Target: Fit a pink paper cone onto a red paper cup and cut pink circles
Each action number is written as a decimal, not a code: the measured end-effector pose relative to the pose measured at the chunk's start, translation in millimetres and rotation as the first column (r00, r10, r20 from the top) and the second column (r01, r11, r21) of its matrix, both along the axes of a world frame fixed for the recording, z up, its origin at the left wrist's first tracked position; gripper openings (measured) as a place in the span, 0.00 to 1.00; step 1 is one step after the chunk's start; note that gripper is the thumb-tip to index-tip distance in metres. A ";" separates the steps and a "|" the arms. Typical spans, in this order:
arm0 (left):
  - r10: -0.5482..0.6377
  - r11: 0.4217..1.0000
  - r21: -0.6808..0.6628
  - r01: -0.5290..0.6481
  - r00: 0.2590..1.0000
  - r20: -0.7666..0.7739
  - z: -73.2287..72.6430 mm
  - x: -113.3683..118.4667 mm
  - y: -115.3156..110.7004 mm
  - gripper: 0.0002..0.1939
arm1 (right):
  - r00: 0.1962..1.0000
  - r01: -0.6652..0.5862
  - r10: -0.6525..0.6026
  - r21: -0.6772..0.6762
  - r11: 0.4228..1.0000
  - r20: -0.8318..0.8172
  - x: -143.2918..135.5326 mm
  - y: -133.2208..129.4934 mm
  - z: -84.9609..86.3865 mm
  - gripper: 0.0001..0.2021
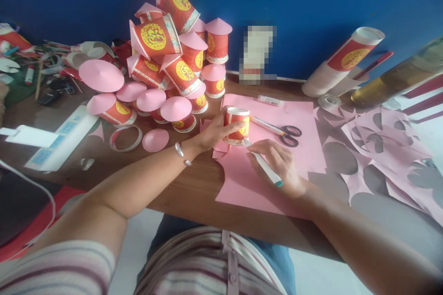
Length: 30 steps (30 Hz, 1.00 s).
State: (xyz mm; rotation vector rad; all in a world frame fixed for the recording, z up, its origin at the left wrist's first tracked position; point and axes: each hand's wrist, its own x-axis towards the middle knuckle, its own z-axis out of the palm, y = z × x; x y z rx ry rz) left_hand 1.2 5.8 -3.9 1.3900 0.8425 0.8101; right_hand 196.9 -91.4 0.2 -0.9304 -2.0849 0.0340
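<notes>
My left hand (217, 130) is wrapped round a red paper cup (236, 132) with a yellow emblem, holding it upside down over pink paper. In my right hand (282, 162) is a white marker pen (266, 168) with a teal end. Its tip is close to the cup's lower rim; whether it touches I cannot tell. Beneath both hands lie sheets of pink paper (242, 186). Scissors (290, 136) with black handles lie just beyond my right hand, beside a long white and orange tool (266, 125). A glue stick (270, 100) lies at the paper's far edge.
Red cups with pink cone tops (185, 73) are piled at the back left. A power strip (65, 136), a tape roll (125, 138) and a pink cone (155, 140) lie left. A stack of cups (334, 71) leans at right, near cut pink scraps (377, 143).
</notes>
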 end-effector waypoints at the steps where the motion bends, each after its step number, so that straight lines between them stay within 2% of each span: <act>1: -0.005 1.000 -0.008 0.005 1.000 0.006 -0.3 0.1 -0.1 0.27 | 1.000 0.000 0.000 0.003 1.000 0.002 -0.3 0.2 0.1 0.11; 6: -0.035 0.998 -0.049 0.036 0.999 0.031 -1.5 0.7 0.7 0.27 | 1.000 -0.007 0.007 0.017 1.000 0.001 -0.3 1.5 -0.6 0.11; 18: -0.028 0.997 0.068 0.031 0.998 -0.053 2.0 -0.8 1.1 0.27 | 1.000 -0.009 0.009 -0.010 1.000 -0.003 -0.7 -0.1 -0.2 0.10; 24: -0.004 0.999 0.038 0.005 1.000 -0.016 -2.7 -0.4 1.6 0.27 | 0.998 -0.060 0.060 0.001 0.998 -0.018 -0.9 -2.3 1.2 0.10; 30: -0.027 0.999 0.043 0.027 1.000 0.006 -3.4 0.1 1.9 0.27 | 0.996 -0.087 0.087 -0.003 0.996 0.010 -1.8 -3.1 1.7 0.09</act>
